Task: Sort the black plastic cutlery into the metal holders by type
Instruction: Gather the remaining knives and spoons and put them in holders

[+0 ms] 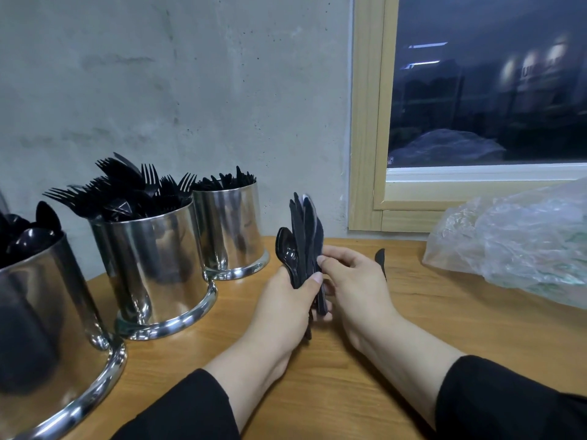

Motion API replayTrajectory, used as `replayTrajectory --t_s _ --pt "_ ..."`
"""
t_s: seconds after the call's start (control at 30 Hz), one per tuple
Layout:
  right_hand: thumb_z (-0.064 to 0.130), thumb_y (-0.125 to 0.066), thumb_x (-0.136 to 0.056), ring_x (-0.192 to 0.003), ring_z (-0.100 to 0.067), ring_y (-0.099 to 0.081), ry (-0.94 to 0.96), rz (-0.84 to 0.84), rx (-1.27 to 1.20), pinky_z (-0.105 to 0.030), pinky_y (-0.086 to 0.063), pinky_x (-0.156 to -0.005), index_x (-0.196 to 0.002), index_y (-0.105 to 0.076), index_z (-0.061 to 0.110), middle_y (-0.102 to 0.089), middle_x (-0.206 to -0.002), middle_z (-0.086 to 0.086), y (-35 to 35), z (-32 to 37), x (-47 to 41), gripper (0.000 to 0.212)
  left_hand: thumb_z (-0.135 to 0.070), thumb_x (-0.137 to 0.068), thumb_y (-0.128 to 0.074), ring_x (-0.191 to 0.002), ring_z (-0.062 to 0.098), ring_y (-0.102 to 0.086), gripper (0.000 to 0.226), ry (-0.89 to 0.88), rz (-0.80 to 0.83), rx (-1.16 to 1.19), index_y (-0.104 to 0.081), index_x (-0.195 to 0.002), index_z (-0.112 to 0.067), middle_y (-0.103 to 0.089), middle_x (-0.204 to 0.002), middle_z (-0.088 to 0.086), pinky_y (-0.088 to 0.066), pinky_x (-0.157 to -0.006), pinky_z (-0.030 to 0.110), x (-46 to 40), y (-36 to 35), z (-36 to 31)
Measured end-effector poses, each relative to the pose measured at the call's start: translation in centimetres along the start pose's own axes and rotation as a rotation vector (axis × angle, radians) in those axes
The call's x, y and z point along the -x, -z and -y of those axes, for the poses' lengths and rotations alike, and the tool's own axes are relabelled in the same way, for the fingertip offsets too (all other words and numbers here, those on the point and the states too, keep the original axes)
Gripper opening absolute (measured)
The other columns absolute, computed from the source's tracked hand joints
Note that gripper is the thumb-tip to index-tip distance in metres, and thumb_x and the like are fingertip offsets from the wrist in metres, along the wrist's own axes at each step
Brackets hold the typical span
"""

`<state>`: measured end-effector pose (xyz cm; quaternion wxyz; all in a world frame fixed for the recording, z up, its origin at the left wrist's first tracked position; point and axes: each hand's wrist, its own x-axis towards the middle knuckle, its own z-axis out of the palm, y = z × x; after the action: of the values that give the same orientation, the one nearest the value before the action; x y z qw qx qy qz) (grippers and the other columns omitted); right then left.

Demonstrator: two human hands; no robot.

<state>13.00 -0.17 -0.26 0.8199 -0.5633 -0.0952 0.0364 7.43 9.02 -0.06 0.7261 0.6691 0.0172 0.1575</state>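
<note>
My left hand (286,306) grips an upright bundle of black plastic cutlery (305,236), several knives with one spoon (286,249) at its left side. My right hand (352,281) pinches the knives at the bundle's right side, and a further black piece (380,258) sticks up behind its fingers. Three shiny metal holders stand in a row on the left: the nearest holder (47,328) contains spoons, the middle holder (152,265) forks, and the far holder (232,223) black pieces whose type I cannot tell.
The wooden table (444,319) runs along a grey concrete wall. A crumpled clear plastic bag (514,236) lies at the right under a wood-framed window (368,122).
</note>
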Motion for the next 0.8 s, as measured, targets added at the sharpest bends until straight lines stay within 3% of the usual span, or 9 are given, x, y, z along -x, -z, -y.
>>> replayTrajectory --t_s 0.1,0.17,0.23,0.3,0.4,0.53,0.63,0.73,0.8 --pt "0.017 -0.062 -0.096 -0.044 -0.023 -0.048 0.033 0.086 0.111 -0.033 -0.045 -0.045 -0.104 -0.070 0.011 -0.059 -0.060 -0.010 0.3 0.5 -0.1 0.013 -0.007 -0.104 -0.052 -0.060 0.016 -0.061 0.017 0.038 -0.003 0.075 -0.067 -0.110 -0.009 -0.064 -0.075 0.007 -0.054 -0.054 0.029 -0.1 0.1 -0.1" --pt "0.033 -0.062 -0.095 -0.063 -0.024 -0.059 0.225 0.048 0.475 -0.037 -0.050 -0.064 -0.092 -0.072 0.019 -0.066 -0.071 0.001 1.6 1.3 -1.4 0.017 -0.007 -0.104 -0.052 -0.058 0.015 -0.060 0.013 0.050 -0.021 0.083 -0.065 -0.105 -0.007 -0.062 -0.073 0.006 -0.054 -0.053 0.028 -0.3 0.4 -0.2" --pt "0.037 -0.062 -0.095 -0.083 -0.017 -0.061 0.415 -0.119 0.917 -0.028 -0.043 -0.072 -0.093 -0.072 0.021 -0.069 -0.086 0.005 4.2 2.4 -3.2 0.019 -0.009 -0.104 -0.052 -0.058 0.014 -0.060 0.011 0.050 -0.025 0.055 -0.063 -0.103 -0.004 -0.062 -0.076 0.007 -0.054 -0.054 0.029 -0.4 0.6 -0.1" --pt "0.044 -0.063 -0.092 -0.089 -0.020 -0.061 0.364 -0.200 1.185 -0.030 -0.043 -0.075 -0.094 -0.068 0.021 -0.068 -0.092 0.001 7.2 3.2 -4.6 0.024 -0.011 -0.104 -0.052 -0.058 0.013 -0.060 0.012 0.040 -0.024 0.028 -0.061 -0.105 -0.003 -0.062 -0.079 0.007 -0.054 -0.053 0.028 -0.4 0.8 0.0" --pt "0.059 -0.061 -0.087 -0.092 -0.026 -0.061 0.078 -0.172 1.532 -0.042 -0.048 -0.090 -0.080 -0.058 0.025 -0.065 -0.089 0.001 9.2 2.7 -5.8 0.035 -0.013 -0.104 -0.052 -0.060 0.013 -0.060 0.012 0.036 -0.026 0.003 -0.061 -0.107 -0.004 -0.063 -0.080 0.005 -0.053 -0.054 0.028 -0.4 0.8 0.1" --pt "0.065 -0.059 -0.085 -0.084 -0.027 -0.061 -0.045 -0.200 1.590 -0.046 -0.047 -0.095 -0.066 -0.052 0.020 -0.064 -0.078 0.001 8.5 2.6 -7.0 0.049 -0.014 -0.104 -0.052 -0.061 0.013 -0.061 0.011 0.027 -0.035 -0.022 -0.061 -0.102 -0.008 -0.064 -0.080 0.003 -0.053 -0.055 0.028 -0.4 0.9 0.1" --pt "0.055 -0.065 -0.087 -0.082 -0.027 -0.063 -0.114 -0.177 1.547 -0.044 -0.050 -0.092 -0.075 -0.066 0.020 -0.067 -0.076 -0.001 8.2 2.7 -7.8 0.037 -0.013 -0.105 -0.051 -0.062 0.012 -0.061 0.010 0.017 -0.044 -0.030 -0.060 -0.102 -0.009 -0.064 -0.081 0.003 -0.053 -0.055 0.025 -0.4 1.0 -0.1" --pt "0.036 -0.072 -0.088 -0.084 -0.025 -0.063 -0.071 -0.123 1.493 -0.036 -0.053 -0.081 -0.091 -0.071 0.018 -0.068 -0.084 -0.003 7.7 2.9 -8.1 0.018 -0.014 -0.105 -0.051 -0.061 0.013 -0.061 0.011 0.021 -0.056 -0.031 -0.060 -0.102 -0.008 -0.064 -0.082 0.003 -0.052 -0.054 0.024 -0.5 1.2 -0.2" --pt "0.027 -0.072 -0.089 -0.080 -0.021 -0.061 -0.052 -0.085 1.471 -0.029 -0.047 -0.066 -0.095 -0.070 0.017 -0.066 -0.084 -0.003 7.4 3.3 -8.0 0.012 -0.015 -0.105 -0.051 -0.061 0.013 -0.061 0.012 0.029 -0.066 -0.037 -0.060 -0.104 -0.006 -0.065 -0.083 0.003 -0.052 -0.054 0.023 -0.6 1.3 -0.1"
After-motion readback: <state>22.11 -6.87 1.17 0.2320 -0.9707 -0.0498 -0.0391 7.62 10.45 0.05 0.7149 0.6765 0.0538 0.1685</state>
